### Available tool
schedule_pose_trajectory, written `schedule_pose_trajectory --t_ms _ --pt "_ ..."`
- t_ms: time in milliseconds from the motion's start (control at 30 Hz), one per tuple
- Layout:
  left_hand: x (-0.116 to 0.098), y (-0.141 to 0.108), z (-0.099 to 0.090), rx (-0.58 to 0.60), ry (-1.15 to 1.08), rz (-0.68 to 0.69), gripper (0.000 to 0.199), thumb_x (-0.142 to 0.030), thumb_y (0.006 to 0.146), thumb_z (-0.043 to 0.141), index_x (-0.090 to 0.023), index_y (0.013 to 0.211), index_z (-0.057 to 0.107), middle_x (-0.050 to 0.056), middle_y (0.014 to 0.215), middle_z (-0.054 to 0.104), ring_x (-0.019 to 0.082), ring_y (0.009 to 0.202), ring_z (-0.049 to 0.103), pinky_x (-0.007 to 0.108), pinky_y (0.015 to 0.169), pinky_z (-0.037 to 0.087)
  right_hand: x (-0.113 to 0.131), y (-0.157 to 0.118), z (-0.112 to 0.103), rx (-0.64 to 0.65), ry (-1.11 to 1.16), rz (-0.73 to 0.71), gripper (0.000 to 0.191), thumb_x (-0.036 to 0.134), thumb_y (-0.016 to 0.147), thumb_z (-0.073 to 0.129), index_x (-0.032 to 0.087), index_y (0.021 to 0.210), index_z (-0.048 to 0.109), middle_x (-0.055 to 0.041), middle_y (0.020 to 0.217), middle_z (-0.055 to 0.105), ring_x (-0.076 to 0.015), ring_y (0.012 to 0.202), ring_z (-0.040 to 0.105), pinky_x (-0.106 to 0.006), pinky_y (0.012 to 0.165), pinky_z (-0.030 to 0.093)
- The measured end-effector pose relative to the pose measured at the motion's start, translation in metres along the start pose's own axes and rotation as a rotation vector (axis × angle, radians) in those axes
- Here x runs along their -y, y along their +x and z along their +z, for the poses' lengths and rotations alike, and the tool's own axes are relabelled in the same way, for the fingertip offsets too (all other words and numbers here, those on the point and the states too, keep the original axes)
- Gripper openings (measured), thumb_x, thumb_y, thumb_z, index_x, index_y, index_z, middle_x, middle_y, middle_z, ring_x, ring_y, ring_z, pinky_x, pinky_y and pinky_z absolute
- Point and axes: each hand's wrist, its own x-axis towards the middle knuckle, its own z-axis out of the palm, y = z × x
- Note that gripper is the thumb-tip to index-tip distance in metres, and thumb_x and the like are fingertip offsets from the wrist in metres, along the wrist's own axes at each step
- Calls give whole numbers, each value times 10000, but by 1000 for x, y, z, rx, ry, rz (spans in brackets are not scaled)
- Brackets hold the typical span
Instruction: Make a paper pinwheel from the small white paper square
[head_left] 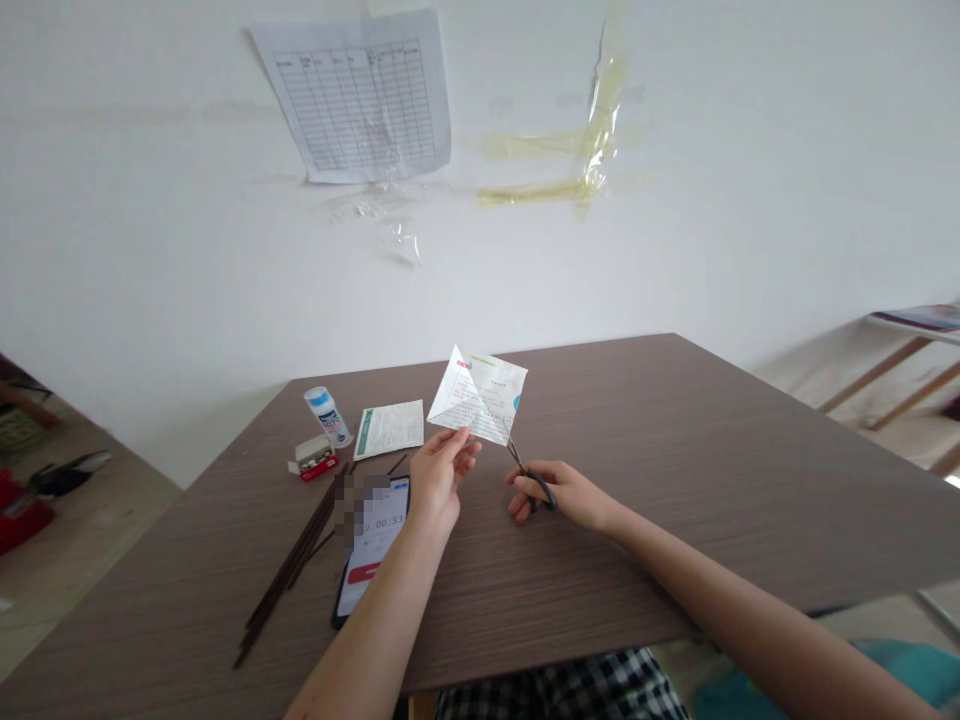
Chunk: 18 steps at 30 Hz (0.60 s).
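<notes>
My left hand (442, 475) pinches a folded sheet of printed paper (476, 397) by its lower corner and holds it up above the table. My right hand (551, 495) grips a pair of black-handled scissors (526, 468). Their thin blades reach up to the lower right edge of the folded sheet. Whether the blades are cutting into the paper, I cannot tell. The sheet is folded into a rough triangle or kite shape, with small printed text and a green strip on it.
On the brown wood-grain table (600, 400) lie several long dark sticks (289, 565), a phone (373, 550) showing a timer, a white-and-blue bottle (328, 417), a small red-and-white box (313, 458) and a printed card (388, 430). A taped wall stands behind the table.
</notes>
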Motion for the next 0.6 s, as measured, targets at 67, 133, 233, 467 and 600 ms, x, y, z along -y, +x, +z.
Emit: schedule_pose_trajectory --t_ms 67,133,233,467,600 --pt "-1 -1 1 -4 -6 -20 224 5 864 938 -140 792 782 27 762 821 102 603 763 146 517 524 -1 1 0 -12 -5 -8 746 926 870 860 213 1073 773 -91 928 884 -263 826 836 -420 857 646" --pt "-2 -1 1 -4 -3 -29 226 8 864 944 -139 797 786 27 763 821 100 602 764 142 516 527 -1 1 0 -23 -9 -12 746 924 876 855 207 1063 769 -98 924 883 -261 822 832 -416 852 640" --pt "-2 -2 2 5 5 -29 240 2 840 976 -141 796 788 26 758 820 103 596 763 140 509 527 -2 1 1 -27 -19 -14 733 914 881 860 213 1080 774 -88 917 881 -259 818 830 -415 854 641" --pt "1 -1 2 5 2 -22 249 -1 847 967 -150 782 778 22 740 812 103 583 757 137 502 525 -6 4 2 -30 -33 -13 732 916 878 861 218 1087 779 -79 889 874 -252 765 819 -406 814 632" --pt "3 1 1 13 16 -4 280 -53 799 1029 -159 788 770 22 750 814 112 586 761 142 498 528 -5 4 2 -28 -50 -13 713 895 885 869 219 1097 785 -72 878 866 -246 753 812 -397 805 632"
